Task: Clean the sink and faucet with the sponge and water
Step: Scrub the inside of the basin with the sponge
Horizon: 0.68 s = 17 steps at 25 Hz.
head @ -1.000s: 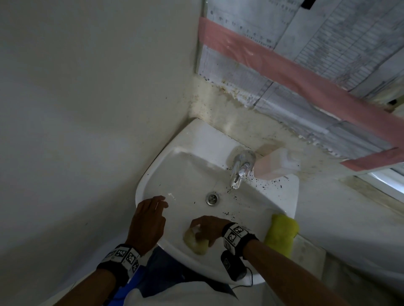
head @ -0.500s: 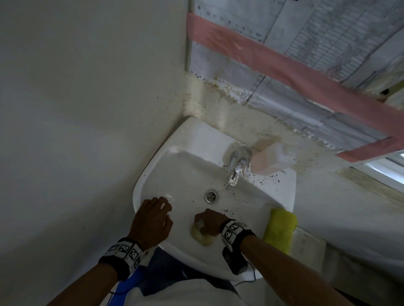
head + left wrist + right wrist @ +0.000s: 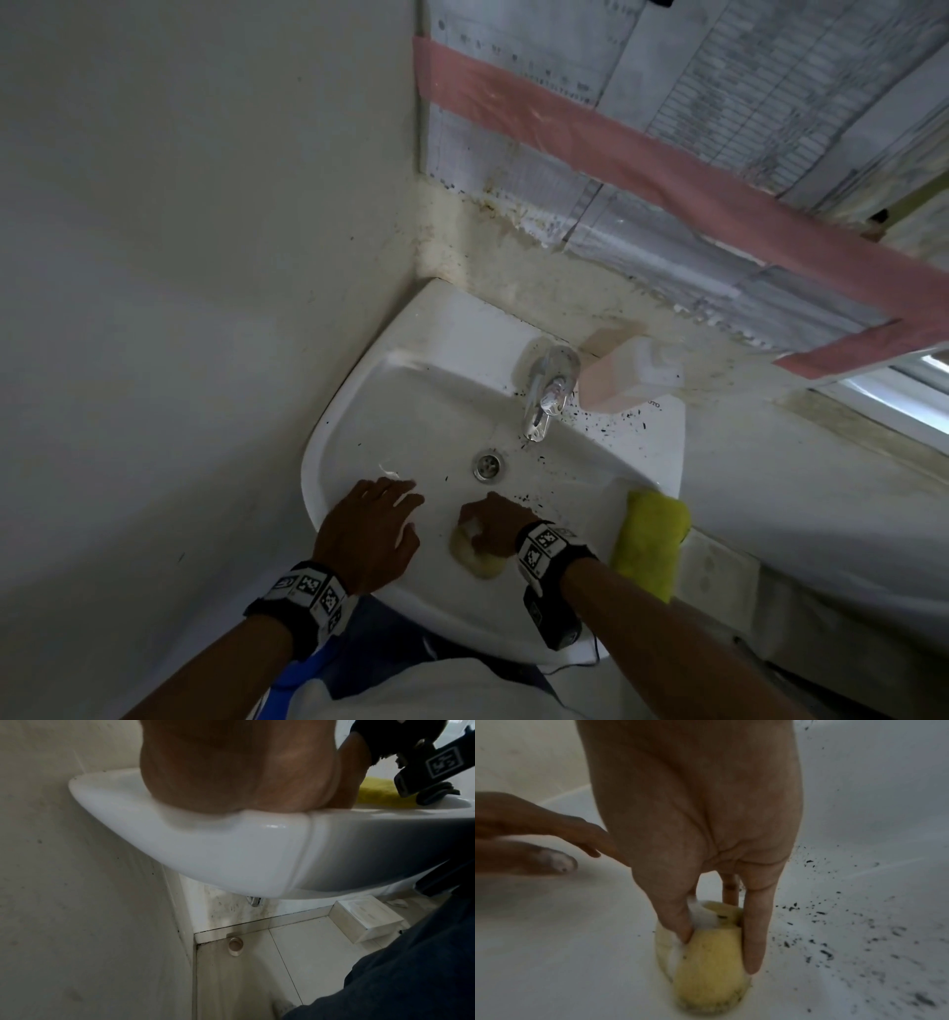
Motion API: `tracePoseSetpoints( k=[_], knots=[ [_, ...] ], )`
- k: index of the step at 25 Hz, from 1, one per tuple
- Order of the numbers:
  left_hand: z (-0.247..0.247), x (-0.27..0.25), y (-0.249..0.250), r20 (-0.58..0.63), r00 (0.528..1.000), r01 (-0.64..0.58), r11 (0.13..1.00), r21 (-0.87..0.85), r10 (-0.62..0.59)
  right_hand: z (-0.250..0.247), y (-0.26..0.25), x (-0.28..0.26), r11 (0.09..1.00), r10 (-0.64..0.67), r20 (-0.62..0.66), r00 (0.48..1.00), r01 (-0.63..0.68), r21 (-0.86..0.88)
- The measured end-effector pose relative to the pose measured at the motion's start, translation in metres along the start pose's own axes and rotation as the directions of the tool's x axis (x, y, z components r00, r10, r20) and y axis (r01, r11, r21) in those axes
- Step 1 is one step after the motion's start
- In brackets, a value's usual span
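Observation:
A white wall-hung sink point(image 3: 441, 339) point(image 3: 231, 854) has black specks across its right side and a chrome faucet point(image 3: 545, 390) at the back. My right hand point(image 3: 493, 519) point(image 3: 706, 923) grips a soapy pale-yellow sponge point(image 3: 475, 557) point(image 3: 711, 975) against the near inner wall of the bowl, thumb and fingers curled round it. My left hand point(image 3: 369, 534) rests on the sink's near-left rim with fingers spread, holding nothing. The drain point(image 3: 487, 465) lies just beyond both hands.
A yellow cloth point(image 3: 649, 539) point(image 3: 380, 791) lies over the sink's right front edge. A pink-and-white bottle point(image 3: 629, 375) stands right of the faucet. Walls close in on the left and behind. Below the sink are floor tiles, a floor drain point(image 3: 235, 946) and a white box point(image 3: 365, 921).
My right hand has slid the sponge a little up the bowl's near wall. My left hand has moved forward over the rim, its fingers now lying toward the bowl.

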<state>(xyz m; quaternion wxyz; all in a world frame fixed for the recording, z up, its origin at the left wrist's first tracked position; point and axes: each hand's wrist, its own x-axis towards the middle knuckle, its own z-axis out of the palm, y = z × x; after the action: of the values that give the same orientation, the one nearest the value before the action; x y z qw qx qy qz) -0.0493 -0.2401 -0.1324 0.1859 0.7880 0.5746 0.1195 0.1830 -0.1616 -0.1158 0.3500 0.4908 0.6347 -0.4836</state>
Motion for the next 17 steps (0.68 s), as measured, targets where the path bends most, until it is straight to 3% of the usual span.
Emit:
tracePoseSetpoints(
  k=[2, 5, 10, 14, 17],
  knots=[
    [0.0022, -0.0007, -0.0011, 0.022, 1.000, 0.006, 1.000, -0.002, -0.005, -0.0007, -0.0008, 0.0024, 0.998, 0.003, -0.032, 0.999, -0.004, -0.060],
    [0.0037, -0.0012, -0.0013, 0.060, 0.998, 0.030, 1.000, 0.009, -0.031, 0.0017, -0.0031, -0.0001, 0.992, -0.112, 0.089, 0.990, 0.105, 0.073],
    [0.0014, -0.0010, 0.0002, 0.070, 0.997, 0.045, 0.999, 0.015, -0.046, -0.0013, -0.0009, 0.0027, 0.997, -0.018, -0.072, 0.997, 0.012, -0.083],
    [-0.0005, -0.0003, 0.0030, 0.087, 0.993, 0.076, 0.997, 0.015, -0.077, 0.0007, -0.0016, 0.0025, 0.991, -0.091, 0.093, 0.991, 0.081, 0.110],
    [-0.0006, -0.0007, 0.0033, 0.088, 0.992, 0.088, 0.996, 0.004, -0.088, -0.0046, 0.0050, 0.0057, 0.999, 0.029, -0.066, 0.997, -0.032, -0.041]
  ],
)
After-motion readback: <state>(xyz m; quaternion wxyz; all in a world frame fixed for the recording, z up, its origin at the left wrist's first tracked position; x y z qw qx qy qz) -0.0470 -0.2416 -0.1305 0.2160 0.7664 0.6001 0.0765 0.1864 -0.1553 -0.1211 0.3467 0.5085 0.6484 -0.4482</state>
